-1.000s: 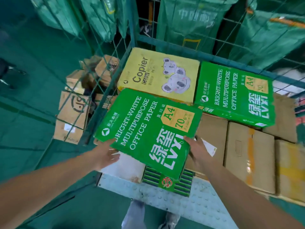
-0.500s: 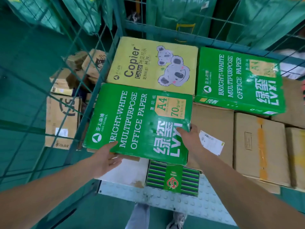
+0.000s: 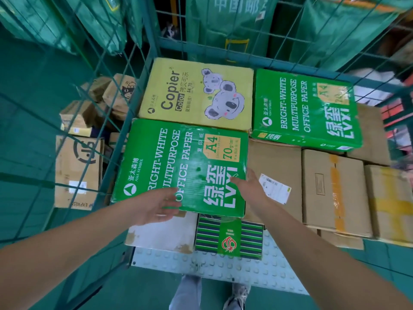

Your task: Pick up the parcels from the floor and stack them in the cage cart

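Note:
A green office-paper box [image 3: 178,162] lies flat in the cage cart [image 3: 143,70], in the near left corner, in front of a yellow copier-paper box [image 3: 196,92]. A second green box [image 3: 306,108] lies at the back right. My left hand [image 3: 156,204] is over the near edge of the green box with fingers spread and relaxed. My right hand [image 3: 248,186] lies with straight fingers on the box's near right corner. Neither hand grips anything.
Brown cardboard boxes [image 3: 333,193] fill the cart's right side. A striped green box [image 3: 230,238] and a white box [image 3: 163,233] sit under the near edge. More cardboard parcels [image 3: 76,171] lie on the floor beyond the cart's left mesh wall. Green mail sacks [image 3: 234,23] hang behind.
The green box went from tilted in both hands to lying flat and square in the cart. Both hands have let go of its edges and opened.

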The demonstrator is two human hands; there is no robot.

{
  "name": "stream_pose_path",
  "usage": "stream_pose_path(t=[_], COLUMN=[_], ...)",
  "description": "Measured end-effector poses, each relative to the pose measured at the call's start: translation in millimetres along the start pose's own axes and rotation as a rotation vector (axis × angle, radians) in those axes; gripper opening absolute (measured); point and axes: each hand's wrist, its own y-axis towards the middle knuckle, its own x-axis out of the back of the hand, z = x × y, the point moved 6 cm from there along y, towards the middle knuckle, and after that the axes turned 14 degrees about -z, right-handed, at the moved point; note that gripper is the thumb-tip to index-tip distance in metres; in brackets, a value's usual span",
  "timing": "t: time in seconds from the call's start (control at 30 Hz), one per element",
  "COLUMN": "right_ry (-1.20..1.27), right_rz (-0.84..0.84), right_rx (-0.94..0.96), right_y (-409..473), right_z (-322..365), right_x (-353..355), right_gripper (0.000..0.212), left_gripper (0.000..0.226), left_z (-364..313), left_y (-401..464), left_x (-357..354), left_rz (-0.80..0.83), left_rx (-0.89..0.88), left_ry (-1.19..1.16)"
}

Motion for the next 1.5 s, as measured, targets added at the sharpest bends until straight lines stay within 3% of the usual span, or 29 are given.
stream_pose_path(t=[0.3, 0.47, 0.63, 0.7, 0.83, 0.93, 1.0, 1.3, 1.5], right_ry=[0.144, 0.396, 0.522, 0.567, 0.597, 0.636, 0.677, 0.796, 0.865], right_rz=[0.023, -0.001, -0.090, -0.153, -0.264, -0.382, -0.447, -0.708, -0.847], right_rx=[0.058, -0.026, 0.014, 0.039, 0.070, 0.078, 0.068, -0.044, -0.092], right_y=[-95, -157, -224, -262, -330, -387, -424, -536, -591], right_z=[46, 41, 17, -6, -60, -117, -158, -305, -366], right_x=[79, 162, 249, 290, 354, 402, 426, 480, 505], right_gripper=[0.064, 0.027, 0.016, 0.021, 0.031, 0.023, 0.016, 0.017, 0.024], left_gripper=[0.029, 0.029, 0.013, 0.021, 0.016, 0.035, 0.033, 0.023, 0.031], left_z=[-117, -118, -103, -85, -37, 8, 41, 170, 255], left_y=[-127, -210, -295, -328, -388, -433, -455, -516, -566], left_x=[-53, -89, -146, -181, -247, -300, -333, -451, -516], left_rz=[-0.007, 0.031, 0.142, 0.169, 0.271, 0.369, 0.461, 0.759, 0.940], left_rx=[-0.497, -0.654, -0.788, -0.848, -0.968, -1.087, -1.120, -1.170, -1.245], left_ry=[0.214, 0.349, 0.395, 0.452, 0.607, 0.767, 0.855, 1.112, 1.328])
